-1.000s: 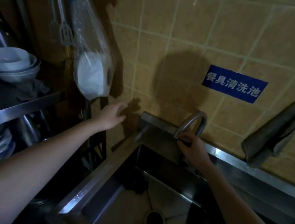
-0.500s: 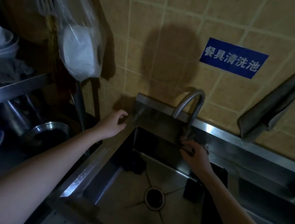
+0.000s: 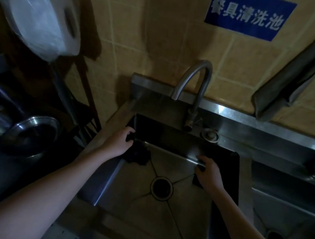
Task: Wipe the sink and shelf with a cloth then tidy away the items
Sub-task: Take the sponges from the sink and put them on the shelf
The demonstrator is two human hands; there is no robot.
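A steel sink (image 3: 110, 174) with a round drain (image 3: 161, 188) lies below me. A dark crumpled cloth (image 3: 138, 156) sits in its far left corner, and my left hand (image 3: 117, 143) is on it with the fingers curled into it. My right hand (image 3: 209, 174) is low against the sink's back wall, fingers closed over a dark flat pad (image 3: 197, 181). The light is dim, so both grips are hard to judge. The curved faucet (image 3: 195, 84) rises above and between my hands.
A dark steel shelf at the left holds a pot and a round lid (image 3: 31, 133). A plastic bag (image 3: 40, 17) hangs above it. A grey cloth (image 3: 293, 83) hangs on the tiled wall at the right. A second basin (image 3: 287, 216) adjoins on the right.
My view has tipped down toward the sink. My left hand dropped from the sink's rim onto the dark cloth. My right hand left the faucet's base and went down to the dark pad.
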